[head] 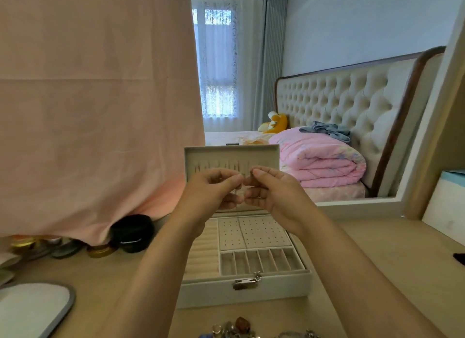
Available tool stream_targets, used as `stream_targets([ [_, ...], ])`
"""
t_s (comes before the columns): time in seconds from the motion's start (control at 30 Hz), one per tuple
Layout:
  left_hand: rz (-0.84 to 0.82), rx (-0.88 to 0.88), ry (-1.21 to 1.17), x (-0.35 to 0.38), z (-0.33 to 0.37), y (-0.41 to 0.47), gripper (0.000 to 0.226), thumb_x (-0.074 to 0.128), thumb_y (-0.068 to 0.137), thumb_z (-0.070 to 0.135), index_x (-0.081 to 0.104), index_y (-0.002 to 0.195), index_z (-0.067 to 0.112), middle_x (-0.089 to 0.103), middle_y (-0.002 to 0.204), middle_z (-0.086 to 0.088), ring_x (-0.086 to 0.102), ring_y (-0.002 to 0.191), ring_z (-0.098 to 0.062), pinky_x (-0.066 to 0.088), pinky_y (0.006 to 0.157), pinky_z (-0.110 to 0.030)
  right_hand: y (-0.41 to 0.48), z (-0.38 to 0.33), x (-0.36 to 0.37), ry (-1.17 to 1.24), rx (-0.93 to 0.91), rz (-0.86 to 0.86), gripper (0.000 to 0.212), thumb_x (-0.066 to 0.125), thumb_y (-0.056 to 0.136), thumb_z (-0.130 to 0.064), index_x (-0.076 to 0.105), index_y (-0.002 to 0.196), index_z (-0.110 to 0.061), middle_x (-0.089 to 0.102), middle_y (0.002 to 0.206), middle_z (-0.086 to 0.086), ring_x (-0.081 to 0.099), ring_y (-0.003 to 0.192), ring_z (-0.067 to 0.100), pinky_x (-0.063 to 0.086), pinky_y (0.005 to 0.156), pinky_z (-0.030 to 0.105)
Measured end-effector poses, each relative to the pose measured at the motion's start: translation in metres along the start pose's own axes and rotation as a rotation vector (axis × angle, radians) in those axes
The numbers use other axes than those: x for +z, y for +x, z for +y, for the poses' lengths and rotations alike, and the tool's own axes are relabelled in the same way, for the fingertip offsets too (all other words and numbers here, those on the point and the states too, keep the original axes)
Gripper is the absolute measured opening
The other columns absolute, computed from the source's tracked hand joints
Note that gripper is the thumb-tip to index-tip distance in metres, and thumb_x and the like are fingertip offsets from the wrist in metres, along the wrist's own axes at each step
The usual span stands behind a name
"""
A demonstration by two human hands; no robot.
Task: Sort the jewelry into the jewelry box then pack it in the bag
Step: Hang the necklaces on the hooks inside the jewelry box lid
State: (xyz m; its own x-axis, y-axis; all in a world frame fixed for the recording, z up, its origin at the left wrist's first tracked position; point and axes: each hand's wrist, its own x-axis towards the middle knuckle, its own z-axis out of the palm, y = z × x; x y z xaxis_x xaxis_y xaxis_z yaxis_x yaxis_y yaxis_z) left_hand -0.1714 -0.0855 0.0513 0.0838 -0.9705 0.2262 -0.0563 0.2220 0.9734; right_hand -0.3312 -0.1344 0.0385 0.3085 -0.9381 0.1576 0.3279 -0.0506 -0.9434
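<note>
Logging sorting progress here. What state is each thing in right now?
jewelry box: open, lid upright, visible compartments look empty.
latch: undone.
left hand: raised before the lid, pinching a small item.
right hand: raised, pinching the same small item.
loose jewelry: heaped on the table before the box, unsorted.
black round case: closed.

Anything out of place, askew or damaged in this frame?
Nothing looks spilled or damaged. The one oddity: a pink cloth draped on the left, its hem lying over jars on the table. The jewelry box sits square, lid open. The left hand and right hand pinch a small item, too tiny to identify.
</note>
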Motion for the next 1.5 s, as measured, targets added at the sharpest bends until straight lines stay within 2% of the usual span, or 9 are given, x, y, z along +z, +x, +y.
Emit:
stream_targets([
  [0.17, 0.071, 0.036, 0.099, -0.011, -0.01, 0.004, 0.011, 0.074, 0.089, 0.022, 0.079, 0.097, 0.016, 0.078, 0.084, -0.002, 0.073, 0.074, -0.017, 0.059, 0.064, -0.024, 0.005, 0.016, -0.002, -0.127, 0.126, -0.174, 0.031, 0.045, 0.103, -0.014, 0.063, 0.128, -0.008, 0.072, 0.11, 0.018, 0.067, 0.08, 0.021, 0.055, 0.075, 0.039],
  [0.27, 0.099, 0.051, 0.132, -0.013, -0.013, 0.005, 0.01, 0.074, 0.089, 0.023, 0.079, 0.093, 0.015, 0.078, 0.083, 0.0, 0.071, 0.071, -0.015, 0.05, 0.055, -0.015, 0.002, 0.017, -0.003, -0.232, 0.176, -0.264, 0.029, 0.057, 0.1, -0.016, 0.067, 0.124, -0.005, 0.072, 0.115, 0.019, 0.066, 0.078, 0.02, 0.056, 0.076, 0.036],
  [0.43, 0.103, 0.079, 0.199, -0.015, -0.013, 0.005, 0.01, 0.075, 0.088, 0.027, 0.079, 0.086, 0.019, 0.077, 0.082, 0.006, 0.067, 0.064, -0.009, 0.045, 0.052, -0.014, -0.001, 0.015, -0.006, -0.337, 0.164, -0.175, 0.015, 0.069, 0.093, -0.017, 0.075, 0.103, -0.008, 0.074, 0.091, 0.007, 0.06, 0.062, 0.014, 0.054, 0.065, 0.029],
  [0.7, 0.068, 0.19, 0.215, -0.012, 0.001, 0.003, 0.009, 0.072, 0.091, 0.023, 0.079, 0.089, 0.017, 0.077, 0.079, 0.003, 0.069, 0.066, -0.013, 0.05, 0.058, -0.028, -0.002, 0.001, -0.005, -0.117, 0.071, -0.186, 0.017, 0.063, 0.089, -0.02, 0.066, 0.098, -0.007, 0.072, 0.097, 0.012, 0.069, 0.085, 0.025, 0.056, 0.083, 0.042],
  [0.77, 0.071, 0.245, 0.21, -0.009, 0.003, 0.004, 0.008, 0.073, 0.09, 0.021, 0.079, 0.087, 0.018, 0.076, 0.077, 0.004, 0.068, 0.067, -0.008, 0.05, 0.057, -0.022, -0.003, 0.0, -0.003, -0.075, 0.081, -0.236, 0.025, 0.065, 0.085, -0.024, 0.066, 0.103, -0.005, 0.072, 0.104, 0.015, 0.07, 0.088, 0.026, 0.06, 0.079, 0.04],
  [0.9, 0.075, 0.264, 0.277, -0.006, -0.003, 0.006, 0.005, 0.077, 0.087, 0.023, 0.08, 0.084, 0.022, 0.074, 0.073, 0.006, 0.063, 0.066, -0.002, 0.049, 0.06, -0.018, -0.005, 0.005, 0.001, -0.205, 0.072, -0.232, 0.02, 0.071, 0.086, -0.018, 0.075, 0.102, -0.007, 0.072, 0.093, 0.01, 0.059, 0.063, 0.015, 0.051, 0.059, 0.026],
  [1.07, 0.094, 0.231, 0.403, -0.012, -0.008, 0.009, 0.004, 0.078, 0.086, 0.023, 0.08, 0.084, 0.022, 0.073, 0.071, 0.012, 0.061, 0.061, 0.004, 0.05, 0.063, -0.015, -0.007, 0.003, -0.003, -0.325, 0.067, -0.144, 0.015, 0.07, 0.092, -0.018, 0.076, 0.099, -0.007, 0.075, 0.089, 0.007, 0.062, 0.063, 0.016, 0.051, 0.059, 0.028],
  [1.23, 0.059, 0.22, 0.558, -0.015, -0.011, 0.009, 0.013, 0.075, 0.088, 0.031, 0.079, 0.082, 0.021, 0.073, 0.074, 0.001, 0.067, 0.076, -0.02, 0.058, 0.076, -0.039, -0.01, 0.004, -0.004, -0.355, 0.092, -0.145, 0.02, 0.069, 0.093, -0.02, 0.075, 0.106, -0.006, 0.077, 0.096, 0.008, 0.064, 0.067, 0.016, 0.053, 0.062, 0.029],
  [1.5, -0.034, 0.17, 0.67, -0.024, -0.012, 0.01, 0.02, 0.073, 0.089, 0.038, 0.075, 0.079, 0.021, 0.073, 0.076, -0.001, 0.068, 0.075, -0.018, 0.059, 0.074, -0.036, -0.007, 0.011, -0.001, -0.413, 0.089, -0.059, 0.016, 0.067, 0.095, -0.022, 0.079, 0.1, -0.012, 0.078, 0.094, 0.005, 0.067, 0.072, 0.017, 0.053, 0.069, 0.031],
])
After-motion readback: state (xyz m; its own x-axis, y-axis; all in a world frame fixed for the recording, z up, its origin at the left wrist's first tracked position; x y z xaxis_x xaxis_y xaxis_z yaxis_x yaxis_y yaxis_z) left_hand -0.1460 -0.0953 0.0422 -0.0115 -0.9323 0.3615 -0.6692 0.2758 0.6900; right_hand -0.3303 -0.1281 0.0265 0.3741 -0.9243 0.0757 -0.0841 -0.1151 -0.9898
